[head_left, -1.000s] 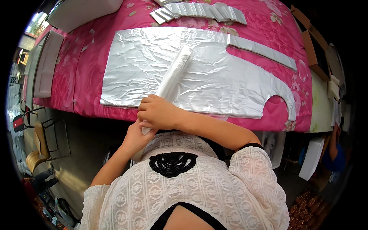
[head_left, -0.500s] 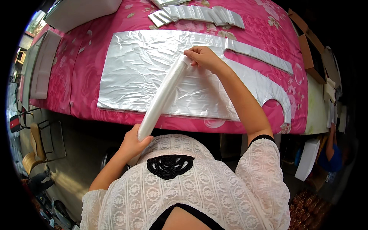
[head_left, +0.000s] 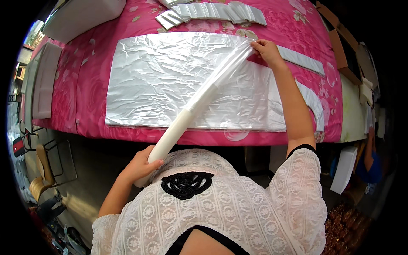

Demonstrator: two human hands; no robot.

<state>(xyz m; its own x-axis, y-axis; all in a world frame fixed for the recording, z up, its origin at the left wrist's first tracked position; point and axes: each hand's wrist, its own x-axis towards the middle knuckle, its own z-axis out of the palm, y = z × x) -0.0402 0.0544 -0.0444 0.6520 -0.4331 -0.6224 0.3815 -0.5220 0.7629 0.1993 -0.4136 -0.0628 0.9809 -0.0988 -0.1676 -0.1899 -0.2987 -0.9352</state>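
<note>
Left hand: my left hand (head_left: 140, 165), low and left of the middle of the frame, is gripping the bottom end of the white roll (head_left: 170, 135) with its fingers wrapped round.
Right hand: my right hand (head_left: 267, 52), up and right of the middle, is pinching the end of the clear film (head_left: 216, 80) in its fingertips.
White roll: it is slanting up from the left hand toward the middle of the frame.
Clear film: it is stretching from the roll to the right hand, over the silvery sheets (head_left: 144, 80).
What just changed: the right hand is now reaching farther up and right than half a second ago, and the film is sliding along with it.
What that means: more of the roll's lower part is showing bare, so the film seems to be coming off.
Silvery sheets: they are lying flat on the pink flowered cloth (head_left: 91, 93), across the middle.
Small packets: a row of shiny flat packets (head_left: 212, 11) is resting at the top.
</note>
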